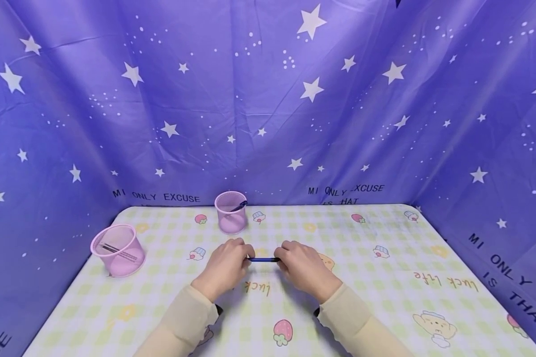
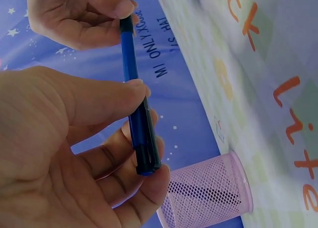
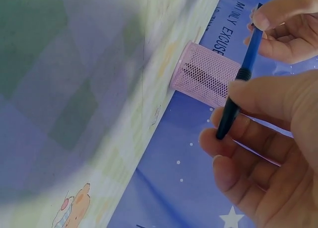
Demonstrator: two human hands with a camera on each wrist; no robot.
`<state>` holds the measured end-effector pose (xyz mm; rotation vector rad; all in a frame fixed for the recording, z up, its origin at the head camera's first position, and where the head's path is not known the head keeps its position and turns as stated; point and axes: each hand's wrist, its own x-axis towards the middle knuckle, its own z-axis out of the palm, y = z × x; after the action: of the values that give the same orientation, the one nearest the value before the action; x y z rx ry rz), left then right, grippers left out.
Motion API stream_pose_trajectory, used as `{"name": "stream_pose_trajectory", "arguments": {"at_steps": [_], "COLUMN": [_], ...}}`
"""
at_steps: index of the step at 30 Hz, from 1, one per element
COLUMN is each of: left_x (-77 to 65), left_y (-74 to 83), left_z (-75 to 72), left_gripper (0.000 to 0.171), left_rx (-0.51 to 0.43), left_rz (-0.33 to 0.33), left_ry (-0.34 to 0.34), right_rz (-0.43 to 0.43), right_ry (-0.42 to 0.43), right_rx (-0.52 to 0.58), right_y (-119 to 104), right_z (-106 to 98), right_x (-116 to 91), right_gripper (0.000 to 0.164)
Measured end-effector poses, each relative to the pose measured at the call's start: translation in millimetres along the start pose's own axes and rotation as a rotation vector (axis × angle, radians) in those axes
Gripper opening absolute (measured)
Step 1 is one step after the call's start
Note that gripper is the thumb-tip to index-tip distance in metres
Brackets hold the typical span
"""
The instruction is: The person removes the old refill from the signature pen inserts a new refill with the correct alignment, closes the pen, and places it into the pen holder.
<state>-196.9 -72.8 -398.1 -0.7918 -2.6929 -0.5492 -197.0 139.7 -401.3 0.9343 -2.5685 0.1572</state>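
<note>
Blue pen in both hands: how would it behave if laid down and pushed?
The blue pen is probably stiff: it runs straight between left hand and right hand. Its slim barrel may roll, though the clip might check that.

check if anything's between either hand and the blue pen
Nothing visible: the left hand pinches the blue pen at its clip end, the right hand at its tip end. The far pink cup and the left pink cup stand apart from it.

Head cam pic bright, wrist pics dimmer (R one w/ big soft-edged shadow over tablecloth (image 3: 74, 89)).
</note>
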Motion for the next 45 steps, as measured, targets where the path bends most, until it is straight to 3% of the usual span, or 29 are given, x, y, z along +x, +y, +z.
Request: {"name": "stream_pose_trajectory", "arguments": {"at_steps": [11,24,45], "left_x": [-2.2,-2.4,-5.2], "left_y": [3.4,10.7,18.9], "left_z": [3.0,5.8,7.8], "left_gripper": [0.013,0.023,0.015], "left_rx": [-0.01,0.035,0.071], "left_rz": [-0.02,0.079,0.065], "left_ry": [0.023,0.152,0.128], "right_rz": [-0.005,-0.006,-0.02], "right_ry": [0.017,0.038,0.08], "right_rx": [0.0,-0.001,0.017], "right_y": [-2.8,-4.5,-1.8], "right_z": [-1.5,-5.0,-5.3], "right_x": [-2.8,-4.8,-8.3], "right_gripper": [0.011,0.01,0.008]}}
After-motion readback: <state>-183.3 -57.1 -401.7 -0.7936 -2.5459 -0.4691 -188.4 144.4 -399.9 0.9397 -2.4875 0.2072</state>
